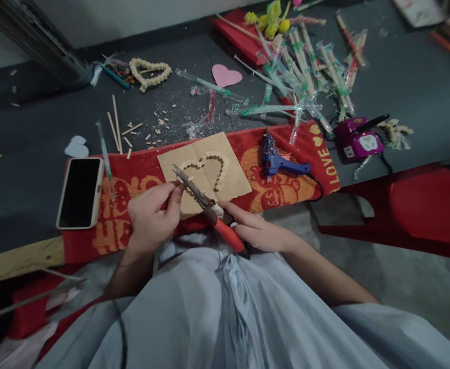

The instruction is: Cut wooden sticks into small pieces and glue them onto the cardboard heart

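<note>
My right hand (258, 229) grips long-nose pliers (209, 212) with a red handle, their jaws pointing up and left. Close to the jaws, my left hand (156, 212) is closed in a pinch; what sits between its fingertips is too small to make out. Under the pliers lies a creased sheet of brown paper (234, 177), and on it a heart outline (224, 169) built of small pale stick pieces. The jaws and my left fingers cover part of this heart. A red towel (140, 166) with orange patterns is beneath the paper.
A blue glue gun (277, 160) rests on the towel's right side, a phone (81, 192) at its left end. Behind are loose sticks (116, 123), another stick heart (148, 74), a pink paper heart (226, 76) and wrapped sticks (302, 61). A purple device (358, 138) stands right.
</note>
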The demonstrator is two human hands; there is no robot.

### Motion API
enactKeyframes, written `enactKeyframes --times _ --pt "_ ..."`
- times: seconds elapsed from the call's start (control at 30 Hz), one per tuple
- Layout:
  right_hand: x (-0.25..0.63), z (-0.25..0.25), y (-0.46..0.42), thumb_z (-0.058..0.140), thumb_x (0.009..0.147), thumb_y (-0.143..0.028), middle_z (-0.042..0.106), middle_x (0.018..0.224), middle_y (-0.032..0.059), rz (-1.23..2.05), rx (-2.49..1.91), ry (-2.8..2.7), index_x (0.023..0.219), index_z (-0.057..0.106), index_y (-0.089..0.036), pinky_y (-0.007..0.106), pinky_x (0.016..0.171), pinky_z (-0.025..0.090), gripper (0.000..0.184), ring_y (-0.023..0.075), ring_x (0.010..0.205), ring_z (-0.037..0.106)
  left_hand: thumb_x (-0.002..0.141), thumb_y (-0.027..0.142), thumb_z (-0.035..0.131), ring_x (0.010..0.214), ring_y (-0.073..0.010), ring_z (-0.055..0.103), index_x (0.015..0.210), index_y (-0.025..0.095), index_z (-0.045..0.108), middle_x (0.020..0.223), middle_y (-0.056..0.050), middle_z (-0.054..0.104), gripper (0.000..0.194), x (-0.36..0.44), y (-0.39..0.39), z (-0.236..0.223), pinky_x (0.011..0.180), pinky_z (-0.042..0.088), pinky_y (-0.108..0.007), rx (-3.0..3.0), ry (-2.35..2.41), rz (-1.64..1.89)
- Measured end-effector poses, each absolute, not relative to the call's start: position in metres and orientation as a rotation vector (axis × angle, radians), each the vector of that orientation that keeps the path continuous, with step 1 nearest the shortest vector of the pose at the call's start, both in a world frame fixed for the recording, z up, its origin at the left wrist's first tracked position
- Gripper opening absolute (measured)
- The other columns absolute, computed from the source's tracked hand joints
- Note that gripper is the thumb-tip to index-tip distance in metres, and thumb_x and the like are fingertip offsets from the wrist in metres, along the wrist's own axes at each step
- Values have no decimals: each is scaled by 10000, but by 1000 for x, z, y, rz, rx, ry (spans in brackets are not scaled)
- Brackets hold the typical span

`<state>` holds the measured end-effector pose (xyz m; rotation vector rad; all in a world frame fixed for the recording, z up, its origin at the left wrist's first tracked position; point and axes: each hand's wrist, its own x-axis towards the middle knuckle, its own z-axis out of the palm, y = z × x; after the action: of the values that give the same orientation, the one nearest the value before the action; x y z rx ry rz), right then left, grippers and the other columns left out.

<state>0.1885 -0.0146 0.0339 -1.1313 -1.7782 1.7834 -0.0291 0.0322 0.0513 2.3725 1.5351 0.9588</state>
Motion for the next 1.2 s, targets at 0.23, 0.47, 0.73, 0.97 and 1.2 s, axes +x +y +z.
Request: enactKeyframes --times 0.23,0.47,0.73,0.97,1.2 --pt "184 34 -18 375 760 -169 495 1308 127 1826 -1030 -1726 1361 335 -98 394 1059 354 606 207 1206 469 815 175 573 493 -90 574 626 185 601 531 17 624 191 -31 30 50 465 380 -194 2451 1441 1056" --pt "184 39 -17 383 794 -195 496 1275 118 1772 -972 -1741 1336 336 -125 384 1047 360 548 206 1191 466 822 170 569 469 -86 561 565 183 559 497 18 597 258 -31 29 51 450 372 -195 2449 1385 1110" --pt "187 40 -18 417 830 -271 506 1213 142 1708 -1037 -1838 1299 318 -108 401 999 397 506 231 1144 490 821 145 542 398 -57 461 528 180 499 441 49 498 299 -30 27 51 408 328 -184 2362 1358 1119" --pt "186 40 -19 418 830 -243 517 1179 141 1705 -1018 -1836 1269 344 -95 395 963 419 469 223 1097 509 806 171 550 402 -63 453 525 180 497 437 50 487 286 -32 25 47 425 344 -188 2277 1414 1096" --pt "187 37 -19 418 841 -257 509 1239 155 1647 -1007 -1826 1297 327 -93 395 991 408 493 220 1133 502 850 223 534 400 -58 487 561 180 547 460 53 534 293 -32 23 45 430 361 -181 2134 1413 1039"
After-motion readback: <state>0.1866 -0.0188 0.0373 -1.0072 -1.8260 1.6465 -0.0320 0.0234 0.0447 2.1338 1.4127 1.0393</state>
